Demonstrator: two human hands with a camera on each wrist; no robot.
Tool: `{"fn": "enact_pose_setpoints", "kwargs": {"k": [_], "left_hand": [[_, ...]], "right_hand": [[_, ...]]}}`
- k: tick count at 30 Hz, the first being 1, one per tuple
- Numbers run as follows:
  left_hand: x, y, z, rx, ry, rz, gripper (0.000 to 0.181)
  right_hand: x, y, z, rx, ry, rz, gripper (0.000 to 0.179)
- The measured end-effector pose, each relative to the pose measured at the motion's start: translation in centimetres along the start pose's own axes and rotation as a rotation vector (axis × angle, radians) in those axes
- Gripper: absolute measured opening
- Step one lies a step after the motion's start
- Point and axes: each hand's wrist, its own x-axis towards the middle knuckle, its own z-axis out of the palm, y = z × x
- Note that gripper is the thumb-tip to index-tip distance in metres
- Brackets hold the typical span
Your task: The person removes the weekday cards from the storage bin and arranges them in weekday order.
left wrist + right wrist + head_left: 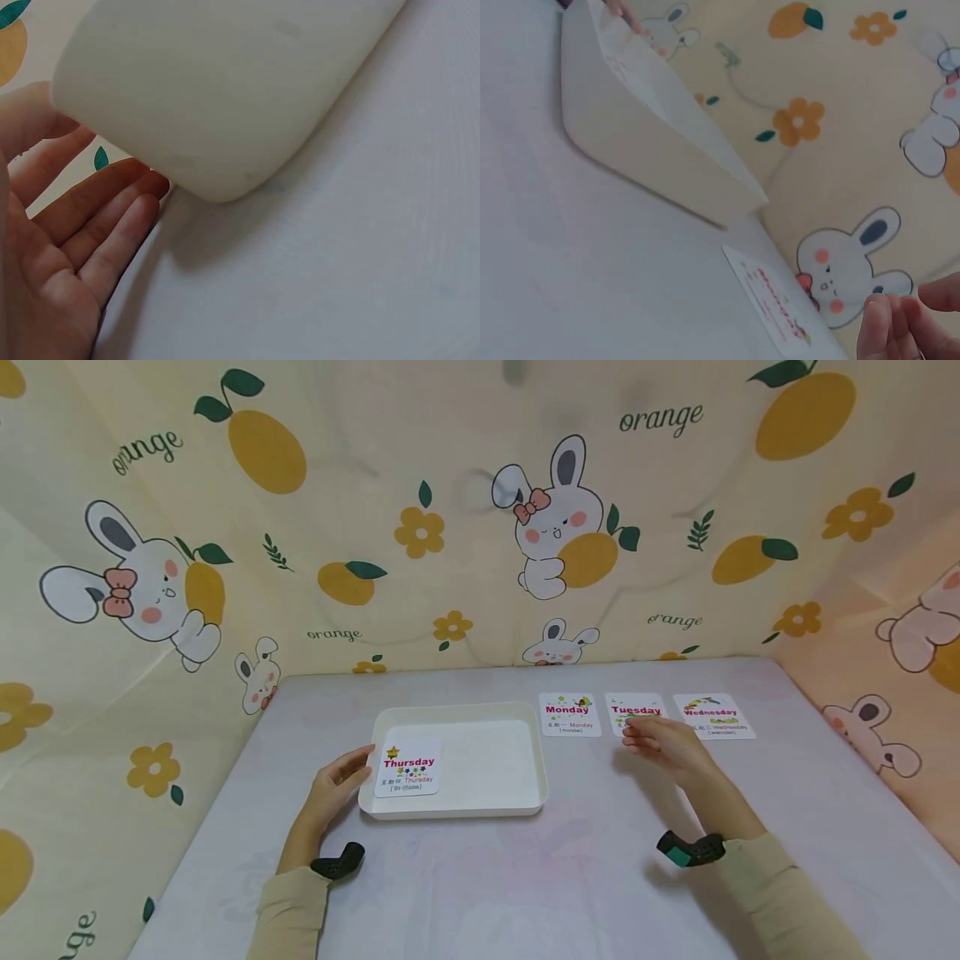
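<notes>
A shallow white tray (pixel 491 760) lies on the table, holding a card printed Thursday (pixel 408 781) near its left end. At that end my left hand (pixel 326 795) touches the tray's rim; its fingers are fairly straight along the side in the left wrist view. To the right of the tray, three cards form a row: Monday (pixel 570 716), Tuesday (pixel 633 702) and Wednesday (pixel 716 718). Over the lower part of the Tuesday card hangs my right hand (pixel 675 752), fingers loosely bent, with nothing seen between thumb and fingertips. It hides part of that card's print.
The table (pixel 480 877) has a pale cover. Behind and beside it hangs a cream cloth (pixel 465 435) with rabbits, oranges and flowers. Each wrist wears a black band, the left band (pixel 339 862) and the right band (pixel 693 849).
</notes>
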Motion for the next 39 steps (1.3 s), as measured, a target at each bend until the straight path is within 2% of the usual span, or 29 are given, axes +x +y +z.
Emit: {"fn": "enact_pose_setpoints", "kwargs": {"k": [8,14,17,26,32,39], "left_hand": [[0.1,-0.1,0.1,-0.002,0.009,0.021,0.045],[0.0,-0.1,0.1,-0.007,0.005,0.046,0.045],[0.1,0.0,0.1,-0.016,0.005,0.035,0.045],[0.1,-0.2,0.0,0.000,-0.001,0.000,0.045],[0.1,0.0,0.0,0.003,0.001,-0.009,0.045],[0.0,0.0,-0.1,0.004,-0.006,-0.007,0.046]], "right_hand": [[0.3,0.4,2.5,-0.078,-0.081,0.012,0.012],[0.2,0.6,4.3,-0.094,-0.099,0.011,0.018],[0.2,0.7,5.0,-0.097,-0.114,0.018,0.020],[0.3,1.3,7.8,-0.135,-0.170,0.017,0.043],[0.6,2.0,9.7,-0.126,-0.183,0.036,0.046],[1.0,2.8,11.9,-0.155,-0.252,0.008,0.046]]}}
